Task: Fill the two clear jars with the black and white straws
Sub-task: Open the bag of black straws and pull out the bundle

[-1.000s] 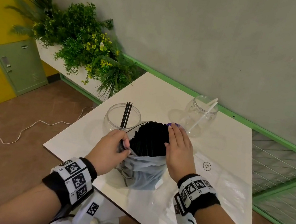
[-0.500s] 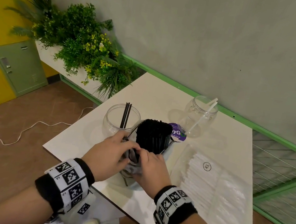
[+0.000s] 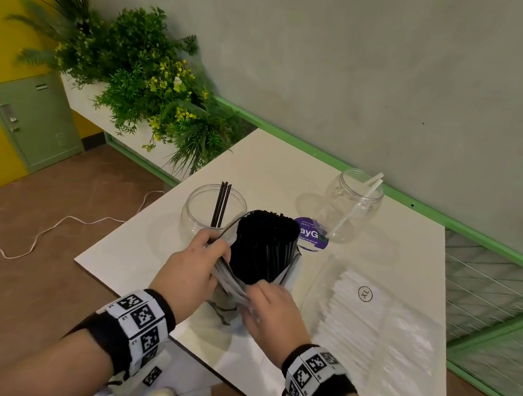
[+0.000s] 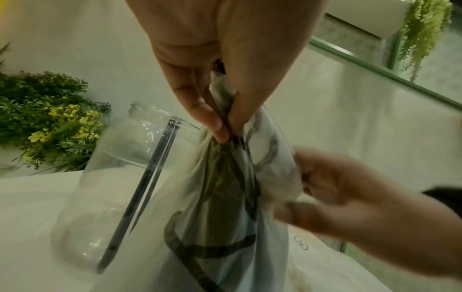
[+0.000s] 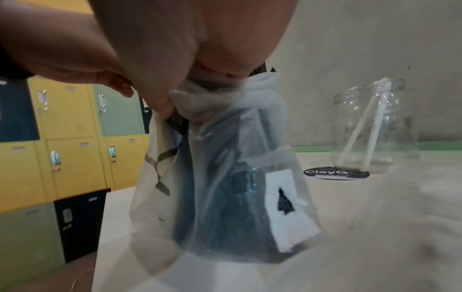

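A thick bundle of black straws (image 3: pixel 263 242) stands upright in a thin translucent bag (image 3: pixel 231 290) at the table's front. My left hand (image 3: pixel 208 251) pinches the bag's gathered rim (image 4: pixel 225 118) between thumb and fingers. My right hand (image 3: pixel 266 303) grips the rolled-down plastic (image 5: pixel 225 94) on the near side. The left clear jar (image 3: pixel 213 214) holds three black straws (image 4: pixel 140 189). The right clear jar (image 3: pixel 350 204) holds two white straws (image 5: pixel 365 130).
A flat clear pack of white straws (image 3: pixel 372 329) marked XL lies right of the bag. A purple round sticker (image 3: pixel 312 236) sits between the jars. Plants (image 3: pixel 142 78) border the table's left, a green rail (image 3: pixel 453 223) its far edge.
My right hand left the top of the straw bundle and came down to the bag's near side. The bag's rim is pushed lower, so the black straws stand out above it.
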